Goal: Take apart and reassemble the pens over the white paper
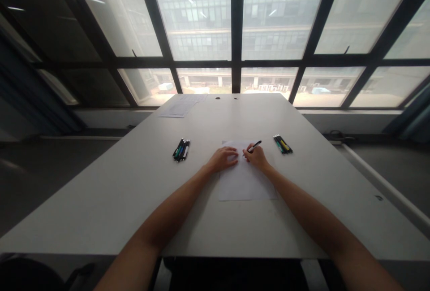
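A white sheet of paper (247, 185) lies on the table in front of me. My left hand (224, 158) rests flat on its upper left part, fingers stretched out toward the right. In my right hand (258, 156) is a black and white pen (255, 145), gripped with its tip down at the upper part of the sheet. The tip is too small to tell whether it touches the paper. Any marks on the sheet cannot be made out.
Left of the sheet lies a bunch of pens (182, 150); another group of pens (283, 144) lies to the right. Several papers (178, 106) are at the far left of the white table (134, 210). Large windows (201, 17) stand beyond its far edge.
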Motion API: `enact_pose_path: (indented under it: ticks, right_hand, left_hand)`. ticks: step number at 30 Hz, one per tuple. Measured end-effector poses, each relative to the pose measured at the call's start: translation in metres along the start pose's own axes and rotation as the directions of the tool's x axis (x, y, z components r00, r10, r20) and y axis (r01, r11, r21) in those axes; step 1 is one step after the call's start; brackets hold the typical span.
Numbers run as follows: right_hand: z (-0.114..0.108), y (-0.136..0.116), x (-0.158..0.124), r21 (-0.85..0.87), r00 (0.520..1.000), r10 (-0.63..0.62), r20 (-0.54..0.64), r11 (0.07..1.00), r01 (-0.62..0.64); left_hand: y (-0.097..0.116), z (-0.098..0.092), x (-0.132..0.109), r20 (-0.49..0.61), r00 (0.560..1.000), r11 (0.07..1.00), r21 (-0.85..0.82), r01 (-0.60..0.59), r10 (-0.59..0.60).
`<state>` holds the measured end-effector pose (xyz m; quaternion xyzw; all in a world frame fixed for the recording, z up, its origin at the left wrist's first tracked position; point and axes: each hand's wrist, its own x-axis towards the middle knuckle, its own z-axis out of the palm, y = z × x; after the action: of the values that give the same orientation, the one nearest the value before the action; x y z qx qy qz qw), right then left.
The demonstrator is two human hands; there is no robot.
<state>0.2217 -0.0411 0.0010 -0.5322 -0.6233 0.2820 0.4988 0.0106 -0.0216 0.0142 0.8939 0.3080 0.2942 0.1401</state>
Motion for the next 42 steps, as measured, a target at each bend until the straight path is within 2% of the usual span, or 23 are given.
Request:
enact_pose_path:
  ticks: [5, 8, 11, 14, 18, 21, 24, 28, 32, 36, 42]
  right_hand:
    - [-0.001, 0.000, 0.000, 0.052, 0.996, 0.008, -0.088, 0.999, -0.003]
    - [-0.006, -0.004, 0.000, 0.083, 0.978, -0.041, -0.205, 0.995, 0.059]
    - [-0.012, -0.010, -0.004, 0.098, 0.962, -0.121, -0.245, 0.984, 0.149]
    - [-0.013, -0.010, -0.007, 0.109, 0.962, -0.182, -0.204, 0.972, 0.207]
    - [-0.008, 0.000, -0.004, -0.012, 0.942, -0.289, -0.169, 0.957, 0.291]
    - [-0.004, 0.005, -0.001, -0.108, 0.947, -0.292, -0.136, 0.954, 0.278]
    - [-0.003, 0.003, -0.003, -0.194, 0.954, -0.295, -0.051, 0.940, 0.280]
    - [-0.003, -0.003, -0.009, -0.264, 0.957, -0.285, 0.047, 0.921, 0.287]
    - [-0.003, -0.007, -0.011, -0.294, 0.960, -0.268, 0.086, 0.913, 0.281]
    - [-0.003, -0.008, -0.010, -0.312, 0.962, -0.258, 0.090, 0.910, 0.274]
    - [-0.001, -0.009, -0.009, -0.330, 0.958, -0.268, 0.098, 0.900, 0.286]
  left_hand:
    - [0.001, -0.001, 0.000, 0.016, 1.000, 1.000, 0.030, 0.000, -0.001]
    - [0.003, -0.003, 0.000, 0.029, 1.000, 0.998, 0.056, 0.009, -0.010]
    - [0.002, -0.001, 0.000, 0.017, 0.999, 0.997, 0.065, 0.031, -0.032]
    - [-0.003, 0.002, 0.000, 0.006, 0.999, 0.995, 0.093, 0.036, -0.037]
    - [-0.008, 0.005, 0.000, -0.031, 0.999, 0.988, 0.149, 0.038, -0.034]
    - [-0.006, 0.002, 0.000, -0.100, 0.995, 0.991, 0.131, 0.030, -0.017]
    - [0.004, -0.002, 0.001, -0.144, 0.989, 0.998, 0.058, -0.038, 0.046]
    - [0.020, -0.004, 0.004, -0.085, 0.982, 0.986, -0.013, -0.169, 0.167]
    - [0.031, -0.003, 0.004, -0.057, 0.973, 0.974, -0.002, -0.225, 0.225]
    - [0.037, -0.003, 0.002, -0.069, 0.970, 0.971, -0.031, -0.235, 0.233]
    - [0.032, -0.003, 0.000, -0.091, 0.980, 0.984, -0.019, -0.177, 0.174]
